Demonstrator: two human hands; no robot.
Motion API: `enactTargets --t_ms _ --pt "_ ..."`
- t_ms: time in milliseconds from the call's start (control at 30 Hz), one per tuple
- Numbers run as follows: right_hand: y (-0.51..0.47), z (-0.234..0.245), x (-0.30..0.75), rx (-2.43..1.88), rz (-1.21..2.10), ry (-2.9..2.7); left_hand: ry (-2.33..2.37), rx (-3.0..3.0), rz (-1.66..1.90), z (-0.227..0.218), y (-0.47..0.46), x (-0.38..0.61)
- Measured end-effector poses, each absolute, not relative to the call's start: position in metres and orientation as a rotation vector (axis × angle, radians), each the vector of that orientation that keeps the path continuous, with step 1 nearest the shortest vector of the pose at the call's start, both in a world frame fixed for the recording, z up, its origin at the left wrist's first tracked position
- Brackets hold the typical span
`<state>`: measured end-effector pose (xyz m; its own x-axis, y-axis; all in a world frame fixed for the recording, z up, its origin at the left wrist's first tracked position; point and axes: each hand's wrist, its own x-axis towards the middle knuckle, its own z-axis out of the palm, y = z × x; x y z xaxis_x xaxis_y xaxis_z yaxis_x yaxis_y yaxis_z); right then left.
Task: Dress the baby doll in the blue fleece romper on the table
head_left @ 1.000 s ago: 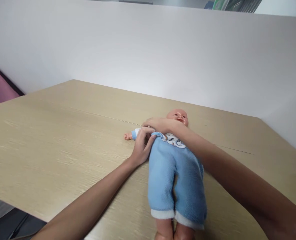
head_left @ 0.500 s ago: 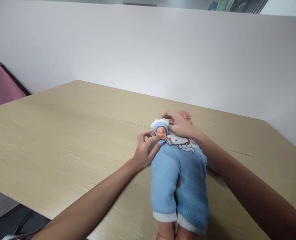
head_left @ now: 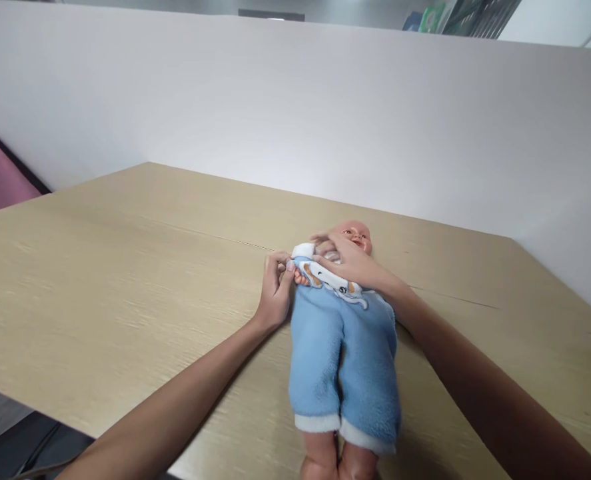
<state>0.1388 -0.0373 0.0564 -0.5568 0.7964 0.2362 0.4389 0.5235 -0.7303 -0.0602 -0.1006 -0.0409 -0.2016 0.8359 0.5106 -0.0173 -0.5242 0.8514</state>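
Observation:
A baby doll [head_left: 357,230] lies on its back with its head away from me, wearing a fluffy blue suit [head_left: 320,347] with white cuffs and an animal face on the front. My left hand [head_left: 278,287] pinches the blue cloth edge beside the doll's small hand [head_left: 301,277], which pokes out at the left. Across the doll's chest rests my right hand [head_left: 350,260], its fingers curled on the white sleeve [head_left: 304,251]. My right hand partly hides the chest and chin, so the exact grip of its fingertips is not fully visible.
The doll lies on a wooden table [head_left: 150,267] with a thin seam across it. A white partition [head_left: 275,107] rises behind the table's far edge. To the left is a pink panel [head_left: 2,173] with a dark frame.
My left hand has shifted from beneath the doll's hand up to the cloth edge and closed in a pinch. The animal face is pulled more into view, and more of the doll's face shows.

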Motion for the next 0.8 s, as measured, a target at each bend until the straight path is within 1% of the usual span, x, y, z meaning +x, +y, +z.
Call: enactTargets --t_ms 133,267,333,500,667,800 --pt "-0.059 0.064 0.157 -1.164 1.074 -2.258 0.933 1.216 1.730 -0.036 -0.096 -0.055" --pt "-0.064 0.059 0.160 -1.059 1.020 -2.338 0.880 1.062 1.648 -0.044 -0.087 -0.056" --pt "-0.061 0.050 0.159 -1.024 1.039 -2.242 0.880 0.991 1.601 -0.050 -0.082 -0.059" --pt "-0.053 0.023 0.162 -1.020 1.232 -1.829 0.892 0.931 1.429 -0.061 -0.069 -0.064" --pt "-0.050 0.008 0.167 -0.980 1.525 -1.436 0.881 1.034 1.431 -0.065 -0.064 -0.068" --pt "-0.046 0.005 0.169 -0.948 1.600 -1.328 0.830 1.099 1.409 -0.060 -0.059 -0.070"
